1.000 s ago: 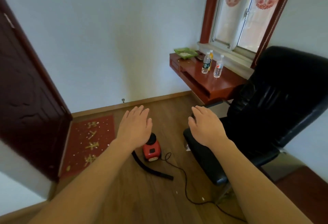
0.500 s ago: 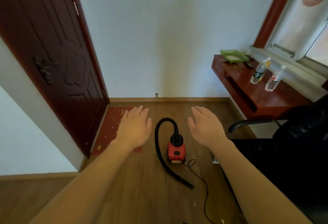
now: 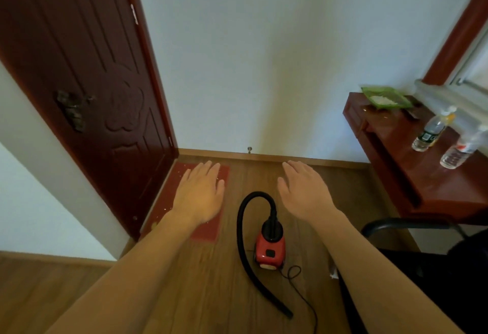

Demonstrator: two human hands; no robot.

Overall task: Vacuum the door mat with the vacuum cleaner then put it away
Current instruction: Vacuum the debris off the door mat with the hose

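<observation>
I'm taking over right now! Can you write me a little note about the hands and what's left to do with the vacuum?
Left hand: open, held out flat, holding nothing.
Right hand: open, holding nothing.
Vacuum cleaner: on the floor below the hands, untouched, with its hose looped beside it.
Door mat: by the door, with pale crumbs on it.
Done: nothing yet.
Left: grab the hose, vacuum the mat, put the vacuum cleaner away.

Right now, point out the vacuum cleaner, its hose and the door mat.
vacuum cleaner [image 3: 270, 250], head view, red body.
hose [image 3: 239, 228], head view, left side of its loop.
door mat [image 3: 207, 232], head view, bare near corner.
</observation>
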